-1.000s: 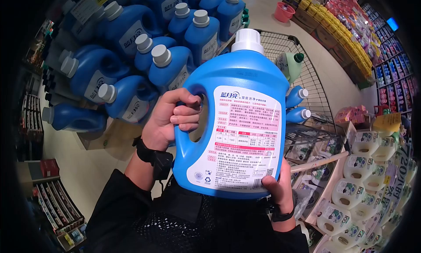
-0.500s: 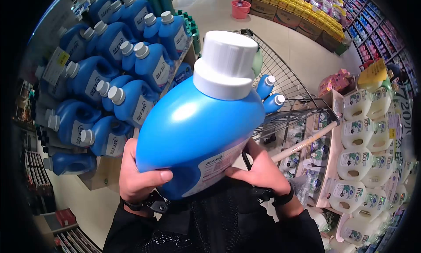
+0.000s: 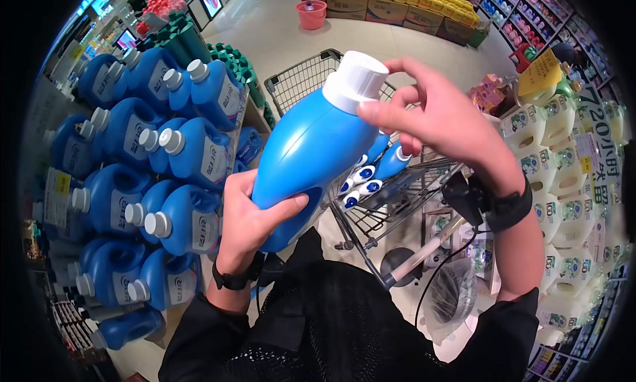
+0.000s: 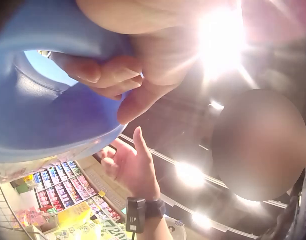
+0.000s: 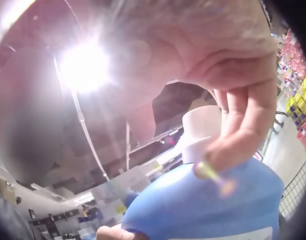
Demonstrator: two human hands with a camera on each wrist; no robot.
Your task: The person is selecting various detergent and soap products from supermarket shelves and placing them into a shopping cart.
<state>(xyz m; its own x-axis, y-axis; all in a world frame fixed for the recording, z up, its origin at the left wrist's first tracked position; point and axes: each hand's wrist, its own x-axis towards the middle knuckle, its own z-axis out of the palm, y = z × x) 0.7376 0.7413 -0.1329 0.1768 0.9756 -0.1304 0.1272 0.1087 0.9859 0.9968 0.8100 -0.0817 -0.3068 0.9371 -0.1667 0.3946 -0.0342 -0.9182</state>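
Observation:
A large blue detergent jug [image 3: 298, 150] with a white screw cap [image 3: 363, 74] is held tilted in front of the person, cap up and toward the right. The left hand [image 3: 255, 213] grips it low on the left side, its thumb across the blue wall. In the left wrist view, fingers [image 4: 113, 75] of that hand curl around the jug's handle. The right hand [image 3: 437, 110] is beside the cap, with thumb and fingers spread. In the right wrist view, several of its fingers [image 5: 243, 130] reach down next to the cap and its collar.
A shopping cart [image 3: 295, 80] with small blue bottles [image 3: 394, 160] stands just ahead. Rows of similar blue jugs [image 3: 202, 150] fill the left display. White jugs [image 3: 563, 173] line the right side. A clear plastic bag [image 3: 450, 292] hangs near the cart handle [image 3: 424, 249]. A pink bucket [image 3: 311, 14] stands farther off.
The jug has turned from its printed label facing the person to a narrow side, cap tipped right. The right hand has moved from the jug's lower part up to the cap. The view has swung right.

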